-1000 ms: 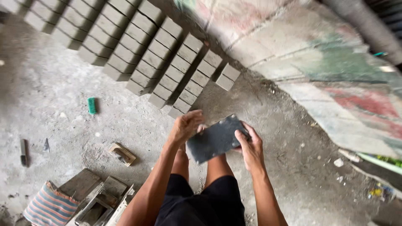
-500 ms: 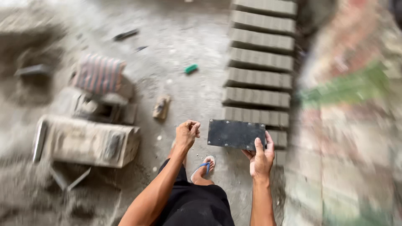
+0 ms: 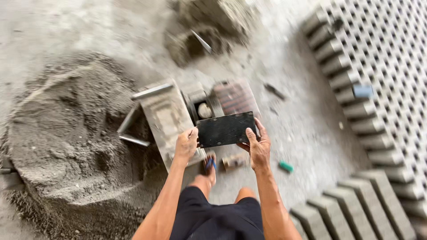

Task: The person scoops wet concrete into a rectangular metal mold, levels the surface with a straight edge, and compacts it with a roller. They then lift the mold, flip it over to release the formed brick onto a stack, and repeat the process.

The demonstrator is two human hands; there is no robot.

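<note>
A flat dark rectangular plate (image 3: 226, 129) is held level in front of me, above the ground. My left hand (image 3: 186, 145) grips its left edge, and my right hand (image 3: 258, 148) holds its right edge with the thumb on top. Just beyond and below the plate stands a grey metal block mould (image 3: 167, 116) with a handle bar, next to a striped cushioned seat (image 3: 234, 96). My foot in a blue sandal (image 3: 209, 166) steps on the concrete below the plate.
A large pile of grey sand-cement mix (image 3: 66, 142) fills the left. Rows of fresh hollow concrete blocks (image 3: 382, 80) cover the right and bottom right (image 3: 351, 213). A shovel in a smaller heap (image 3: 200, 40) lies at the back. A small green object (image 3: 286, 166) lies on the floor.
My view has swung round from the block rows toward the mould and sand pile. Both hands still carry the plate, and my left hand has closed on its edge.
</note>
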